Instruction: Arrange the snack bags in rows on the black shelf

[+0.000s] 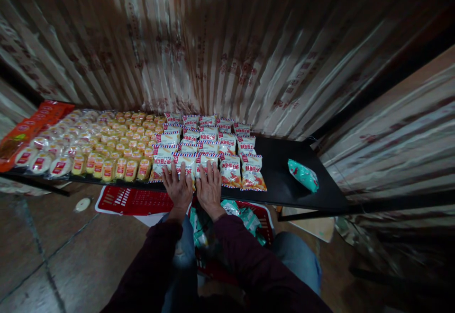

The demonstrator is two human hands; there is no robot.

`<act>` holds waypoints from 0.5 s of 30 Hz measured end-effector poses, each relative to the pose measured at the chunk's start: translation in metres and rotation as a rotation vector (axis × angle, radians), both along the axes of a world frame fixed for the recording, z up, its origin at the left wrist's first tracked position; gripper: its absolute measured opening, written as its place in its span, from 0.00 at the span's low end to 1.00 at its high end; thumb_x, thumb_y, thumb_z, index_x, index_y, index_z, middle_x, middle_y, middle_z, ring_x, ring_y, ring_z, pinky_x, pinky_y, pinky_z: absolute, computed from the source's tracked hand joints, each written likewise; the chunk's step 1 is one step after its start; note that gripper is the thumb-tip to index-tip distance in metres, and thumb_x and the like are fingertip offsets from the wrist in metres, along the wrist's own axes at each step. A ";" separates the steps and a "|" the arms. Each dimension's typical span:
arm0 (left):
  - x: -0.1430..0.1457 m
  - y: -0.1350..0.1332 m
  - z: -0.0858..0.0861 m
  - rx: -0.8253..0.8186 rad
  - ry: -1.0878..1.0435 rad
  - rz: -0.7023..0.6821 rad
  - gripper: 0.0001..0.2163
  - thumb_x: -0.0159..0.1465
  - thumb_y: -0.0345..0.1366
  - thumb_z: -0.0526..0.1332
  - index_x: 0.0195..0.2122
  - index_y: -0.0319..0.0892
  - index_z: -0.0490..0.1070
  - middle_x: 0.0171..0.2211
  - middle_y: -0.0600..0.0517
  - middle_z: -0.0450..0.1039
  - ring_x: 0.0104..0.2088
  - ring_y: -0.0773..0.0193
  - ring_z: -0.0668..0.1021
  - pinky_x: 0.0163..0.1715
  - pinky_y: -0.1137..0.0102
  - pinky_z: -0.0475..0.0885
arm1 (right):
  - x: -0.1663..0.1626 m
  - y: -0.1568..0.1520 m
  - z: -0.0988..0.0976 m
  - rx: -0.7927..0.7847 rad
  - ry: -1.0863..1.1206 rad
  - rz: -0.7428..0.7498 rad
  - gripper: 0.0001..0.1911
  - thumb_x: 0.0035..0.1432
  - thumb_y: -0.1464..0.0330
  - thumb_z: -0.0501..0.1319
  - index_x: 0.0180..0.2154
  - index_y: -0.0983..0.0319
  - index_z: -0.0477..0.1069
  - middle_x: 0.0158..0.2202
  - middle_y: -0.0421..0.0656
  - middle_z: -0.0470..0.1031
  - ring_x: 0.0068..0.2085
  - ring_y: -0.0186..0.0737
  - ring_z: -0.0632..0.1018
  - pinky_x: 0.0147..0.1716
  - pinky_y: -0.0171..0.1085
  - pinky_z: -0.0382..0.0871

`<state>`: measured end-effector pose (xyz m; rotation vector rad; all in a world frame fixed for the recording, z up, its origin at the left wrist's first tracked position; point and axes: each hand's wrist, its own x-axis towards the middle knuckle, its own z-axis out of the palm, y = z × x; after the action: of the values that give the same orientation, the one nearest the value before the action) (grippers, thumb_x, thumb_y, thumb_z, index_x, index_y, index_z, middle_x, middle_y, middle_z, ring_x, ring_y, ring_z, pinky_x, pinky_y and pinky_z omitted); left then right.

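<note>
My left hand and my right hand lie flat side by side, fingers stretched out, on the front row of white snack packets with red and blue striped edges. Those packets fill the middle of a low black shelf in several rows. Neither hand grips anything. To the right of the rows, a single teal packet lies alone on the bare black surface.
Left of the white packets are rows of small yellow packets, then round white-and-red ones and orange packs. A red basket with teal packets sits on the floor below. Striped cardboard walls stand behind and right.
</note>
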<state>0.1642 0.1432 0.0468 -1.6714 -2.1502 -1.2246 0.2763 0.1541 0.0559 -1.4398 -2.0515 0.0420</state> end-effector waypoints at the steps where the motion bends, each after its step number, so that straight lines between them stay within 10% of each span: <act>1: 0.000 0.001 0.000 -0.002 0.000 0.003 0.21 0.66 0.39 0.53 0.61 0.46 0.65 0.66 0.44 0.56 0.69 0.45 0.46 0.64 0.43 0.47 | 0.000 0.001 0.000 0.004 -0.004 0.000 0.25 0.65 0.68 0.50 0.63 0.62 0.59 0.68 0.51 0.51 0.70 0.50 0.45 0.63 0.56 0.48; 15: 0.002 0.005 -0.003 0.021 -0.051 -0.004 0.22 0.65 0.40 0.55 0.60 0.48 0.65 0.66 0.45 0.56 0.69 0.46 0.48 0.64 0.43 0.48 | -0.002 0.005 0.000 -0.003 -0.010 0.003 0.26 0.64 0.69 0.51 0.63 0.61 0.57 0.69 0.49 0.51 0.70 0.50 0.46 0.63 0.55 0.48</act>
<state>0.1660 0.1485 0.0438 -1.6548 -2.1561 -1.3005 0.2747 0.1590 0.0556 -1.4420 -2.0626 0.0394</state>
